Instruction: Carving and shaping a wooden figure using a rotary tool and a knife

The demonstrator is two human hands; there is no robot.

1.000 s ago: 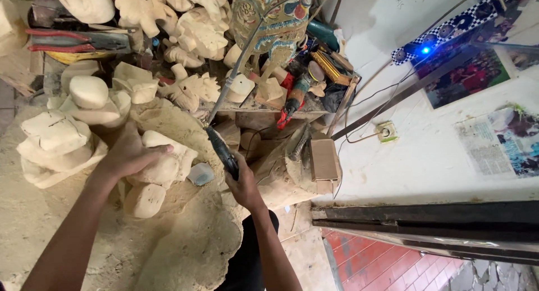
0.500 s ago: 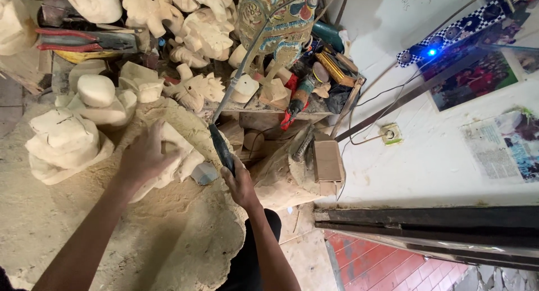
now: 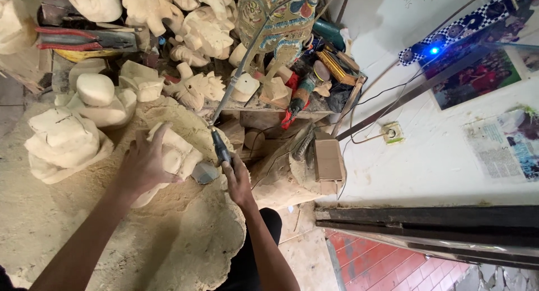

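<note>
Left hand (image 3: 143,166) clamps the pale wood carving (image 3: 178,155) on the dust-covered desk (image 3: 84,223); right hand (image 3: 238,181) wraps the rotary tool (image 3: 220,149). Carving appears rigid, light, dusty-slick, thin edges fragile; hold its bulk.

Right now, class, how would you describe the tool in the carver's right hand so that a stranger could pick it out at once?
Find the big sawdust-covered work surface, then the pale wood carving that the left hand steadies on it. Just right of the carving, the right hand grips a slim dark rotary handpiece. Unlike the loose tools on the shelf behind, it trails a long flexible shaft upward.
</note>
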